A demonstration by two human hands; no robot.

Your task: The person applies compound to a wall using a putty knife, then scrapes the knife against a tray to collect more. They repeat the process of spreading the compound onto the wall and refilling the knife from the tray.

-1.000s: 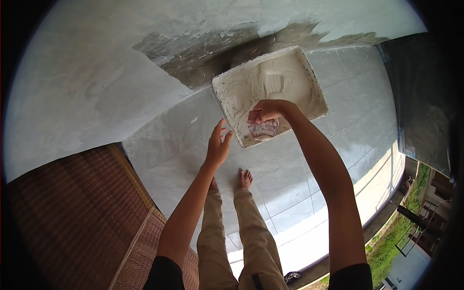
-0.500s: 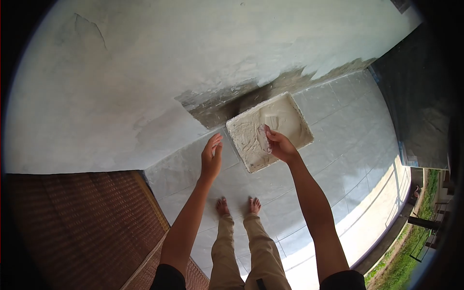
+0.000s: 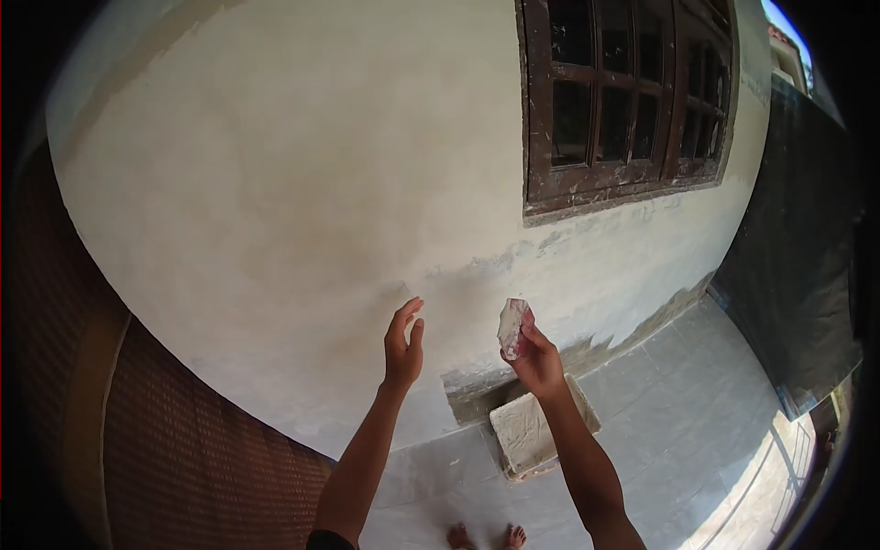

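The right hand (image 3: pixel 541 368) pinches the putty-smeared scraper (image 3: pixel 511 327), long axis nearly upright in view, before the wall (image 3: pixel 302 211) and above the tray (image 3: pixel 524 429); the empty left hand (image 3: pixel 401 356), thumb parted from its fingers, lies farther leftward.

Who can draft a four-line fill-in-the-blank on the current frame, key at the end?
The right hand grips a smeared scraper, while the left hand holds ____.
The tray of pale paste stands on the tiled ____.
The pale wall holds a brown-framed, many-paned ____.
At the picture's bottom edge show two bare ____.

Missing words: nothing; floor; window; feet.
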